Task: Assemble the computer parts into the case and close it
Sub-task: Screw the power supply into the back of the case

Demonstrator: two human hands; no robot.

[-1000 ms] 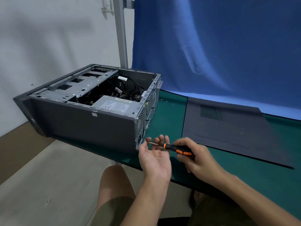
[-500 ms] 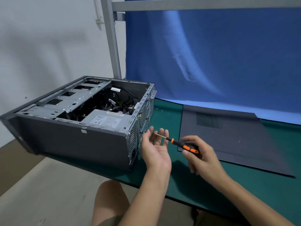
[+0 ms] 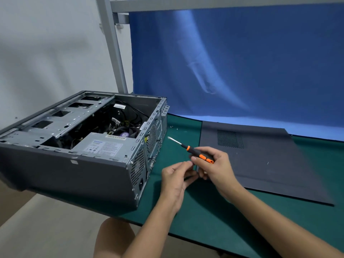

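My right hand point(image 3: 216, 169) grips the screwdriver point(image 3: 197, 153); I can't tell what my curled left hand point(image 3: 176, 176) holds. I'd seat the tip squarely.

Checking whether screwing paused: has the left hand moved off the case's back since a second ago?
Yes. The left hand has drawn rightward off the case rear panel, toward the right hand gripping the screwdriver.

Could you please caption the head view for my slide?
Right hand holds a screwdriver beside the open computer case; the side panel lies on the green mat.
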